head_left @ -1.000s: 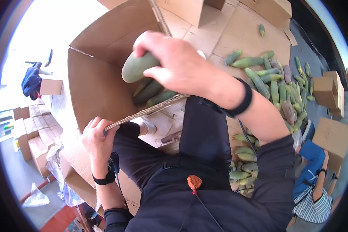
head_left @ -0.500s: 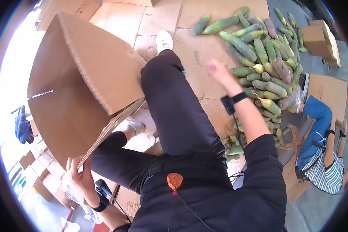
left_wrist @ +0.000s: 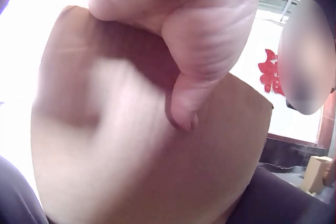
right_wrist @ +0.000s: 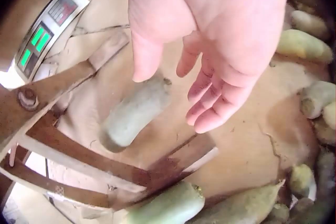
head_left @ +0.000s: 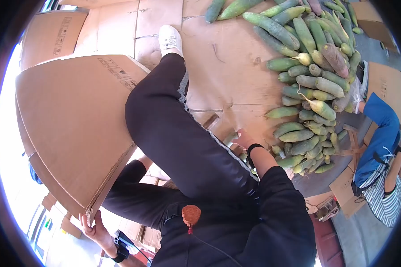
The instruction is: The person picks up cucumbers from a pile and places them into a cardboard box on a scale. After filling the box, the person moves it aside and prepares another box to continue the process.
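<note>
My left hand (head_left: 96,233) pinches the lower corner edge of a big cardboard box (head_left: 75,124), which leans beside the bent knee. In the left wrist view, the thumb of the left hand (left_wrist: 210,19) presses flat along the brown cardboard (left_wrist: 157,176). Down beside the right thigh is my right hand (head_left: 244,139). The right wrist view has the right hand (right_wrist: 210,40) with thumb and fingers spread apart over a green radish (right_wrist: 137,112); the radish's upper end is right by the thumb tip, and nothing is gripped.
A large heap of green radishes (head_left: 316,84) covers the cardboard-lined floor to the right. Wooden slats (right_wrist: 68,155) and a scale with a lit green display (right_wrist: 39,40) are close to the right hand. Another person in a striped top (head_left: 383,196) sits at the far right.
A radish held over the box one second ago has left my right hand, which has swung right and down beside the thigh. The box has tipped, showing its outer side; the left hand keeps its edge.
</note>
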Available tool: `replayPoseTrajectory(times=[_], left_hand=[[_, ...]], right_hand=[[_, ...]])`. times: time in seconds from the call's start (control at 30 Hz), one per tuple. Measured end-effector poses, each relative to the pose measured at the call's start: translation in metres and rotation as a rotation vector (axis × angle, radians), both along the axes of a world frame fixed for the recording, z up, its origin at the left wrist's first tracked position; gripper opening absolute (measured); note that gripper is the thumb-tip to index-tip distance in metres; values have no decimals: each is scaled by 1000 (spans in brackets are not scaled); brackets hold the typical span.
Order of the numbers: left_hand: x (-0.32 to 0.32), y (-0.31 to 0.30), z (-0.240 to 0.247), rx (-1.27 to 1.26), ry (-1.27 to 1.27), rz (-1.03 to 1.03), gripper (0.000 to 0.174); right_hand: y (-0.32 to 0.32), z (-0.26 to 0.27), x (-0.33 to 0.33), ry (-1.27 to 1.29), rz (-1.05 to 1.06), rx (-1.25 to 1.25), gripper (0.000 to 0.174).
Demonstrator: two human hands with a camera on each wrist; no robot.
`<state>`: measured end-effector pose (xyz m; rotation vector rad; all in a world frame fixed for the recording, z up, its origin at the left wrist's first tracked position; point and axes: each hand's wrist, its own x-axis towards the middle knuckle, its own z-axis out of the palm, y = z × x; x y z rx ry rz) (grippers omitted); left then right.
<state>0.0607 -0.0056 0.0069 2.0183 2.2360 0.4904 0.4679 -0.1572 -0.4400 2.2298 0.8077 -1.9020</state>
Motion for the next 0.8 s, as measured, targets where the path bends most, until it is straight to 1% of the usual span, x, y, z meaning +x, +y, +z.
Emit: replayPoseTrajectory(times=[0.03,0.07,0.1,0.13,0.17,0.2,0.23,0.33,0.4,0.47,0.5,0.53,0.57,0.6,0.63,0.67,0.7,0.73,0.77,0.8], left_hand=[[3,0,-1,61,4,20,25],[5,1,0,62,18,27,25],[7,3,1,17,-18,10,23],[9,4,3,-27,-52,-4,21],[10,7,7,-84,-13,17,18],[12,9,6,-79,-53,50,18],[15,11,5,-73,-42,53,17],[15,11,6,-85,-38,65,14],[11,9,6,-89,-47,81,12],[7,8,6,-88,-59,52,12],[6,8,6,-84,15,38,14],[7,8,7,-86,18,44,14],[10,8,7,-88,21,44,14],[10,9,6,-85,22,44,14],[-1,5,5,-58,0,0,14],[-4,0,6,-58,-5,5,14],[1,4,9,-102,10,17,14],[3,6,11,-143,26,28,15],[-2,5,10,-136,12,-8,17],[-3,3,10,-129,2,-6,17]], right_hand=[[2,-4,-4,12,6,0,63],[6,-8,-11,-18,-83,-112,62],[11,-16,-20,-45,-167,-220,61],[11,-28,-25,-27,-154,-212,61],[7,-36,-28,-102,-123,-167,61],[12,-33,-32,-181,-95,-119,61],[17,-31,-32,-211,-87,-72,58],[30,-19,-34,-184,-71,-49,57],[32,-18,-39,-187,-43,-13,55],[39,-21,-42,-185,-16,27,54],[45,-17,-42,-144,44,37,53],[48,-13,-40,-106,104,43,51],[47,-21,-41,-120,137,-37,48],[48,-24,-40,-122,140,-32,48],[49,-27,-37,-76,212,-28,48],[45,-27,-31,-31,285,-30,49],[45,-23,-25,-36,290,-28,49],[48,-14,-19,-97,301,87,48],[51,-4,-10,-161,312,202,47],[58,12,1,-172,314,208,47]])
